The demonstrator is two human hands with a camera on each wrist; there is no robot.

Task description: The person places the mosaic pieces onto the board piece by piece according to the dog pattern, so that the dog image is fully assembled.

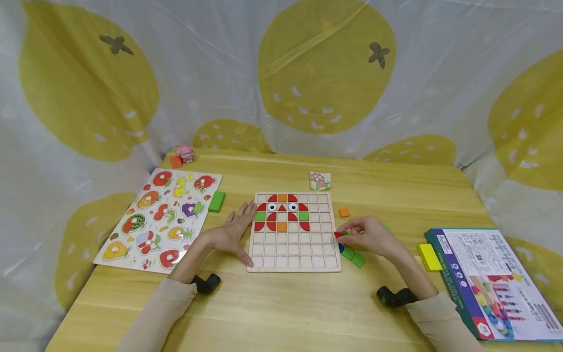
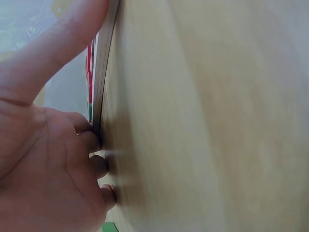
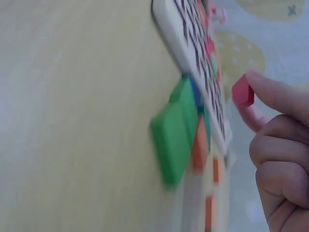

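A wooden grid board (image 1: 294, 250) lies mid-table; red, orange and green pieces and two eye pieces form a figure (image 1: 282, 213) across its upper left cells. My left hand (image 1: 230, 235) rests at the board's left edge, its fingers spread and its thumb by the near corner. Between thumb and forefinger, my right hand (image 1: 368, 237) pinches a small red block (image 3: 243, 91) just beyond the board's right edge. Below that hand, green blocks (image 1: 353, 256) lie on the table along with a blue one (image 1: 341, 248), partly hidden.
An orange block (image 1: 344, 212) lies right of the board, and a picture card (image 1: 320, 180) behind it. At left are a fruit puzzle (image 1: 149, 195), a green block (image 1: 216, 201) and a pink figurine (image 1: 185, 154). A yellow block (image 1: 428, 257) touches the box (image 1: 497, 274) at right.
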